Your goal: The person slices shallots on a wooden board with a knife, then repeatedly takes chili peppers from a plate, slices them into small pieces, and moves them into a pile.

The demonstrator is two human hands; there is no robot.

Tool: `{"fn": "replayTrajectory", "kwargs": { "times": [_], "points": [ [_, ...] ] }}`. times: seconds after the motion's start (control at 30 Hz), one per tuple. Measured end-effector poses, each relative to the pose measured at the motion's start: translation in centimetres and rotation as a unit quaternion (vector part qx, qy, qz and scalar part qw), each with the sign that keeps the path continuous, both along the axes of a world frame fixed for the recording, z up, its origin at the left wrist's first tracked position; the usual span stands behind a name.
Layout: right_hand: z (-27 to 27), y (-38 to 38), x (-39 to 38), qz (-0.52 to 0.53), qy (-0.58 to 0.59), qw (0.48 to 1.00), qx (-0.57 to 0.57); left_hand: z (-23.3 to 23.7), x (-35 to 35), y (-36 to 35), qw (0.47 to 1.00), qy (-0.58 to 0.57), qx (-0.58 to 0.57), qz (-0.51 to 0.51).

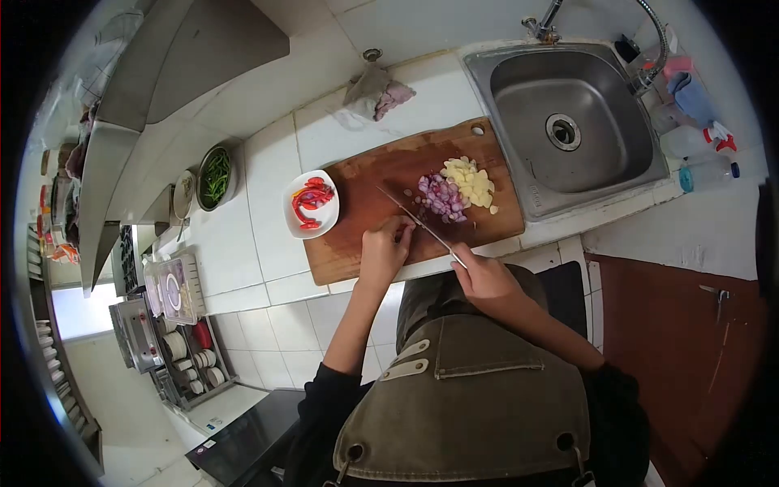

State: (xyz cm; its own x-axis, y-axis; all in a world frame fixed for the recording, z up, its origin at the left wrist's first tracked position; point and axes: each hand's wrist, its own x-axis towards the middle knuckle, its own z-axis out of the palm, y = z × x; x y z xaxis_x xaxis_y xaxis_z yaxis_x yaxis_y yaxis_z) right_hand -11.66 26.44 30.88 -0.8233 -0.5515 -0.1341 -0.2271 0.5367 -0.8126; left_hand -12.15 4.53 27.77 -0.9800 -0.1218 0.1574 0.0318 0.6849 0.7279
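On a brown wooden cutting board (365,174), my right hand (491,284) grips a knife (434,230) by its handle, the blade slanting up and left. My left hand (384,253) is closed beside the blade, its fingers pinching a small reddish-purple shallot (400,233), mostly hidden by the fingers. Chopped purple shallots (442,199) lie in a pile right of the blade. Touching that pile is a heap of pale yellow sliced garlic (471,180). A white bowl (324,221) with red chilies (307,213) stands at the board's left edge.
A steel sink (519,122) with a faucet (542,31) adjoins the board on the right, with bottles (690,142) beyond. A crumpled cloth (377,91) lies by the wall. Further left are a metal bowl of green chilies (215,174) and a plastic container (180,288).
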Motion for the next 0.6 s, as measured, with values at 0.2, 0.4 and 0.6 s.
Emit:
{"fn": "replayTrajectory", "kwargs": {
  "times": [0.2,0.4,0.6],
  "points": [
    [-1.0,-0.6,-0.3,0.005,-0.023,1.000,0.009,0.1,-0.1,-0.1,1.000,0.001,-0.005,-0.003],
    [-1.9,-1.6,-1.3,0.013,-0.007,1.000,0.004,-0.3,0.0,-0.5,1.000,0.011,-0.021,-0.017],
    [0.6,-0.3,-0.2,0.004,-0.033,0.999,0.020,0.0,0.1,-0.4,1.000,-0.019,0.000,-0.011]
  ]
}}
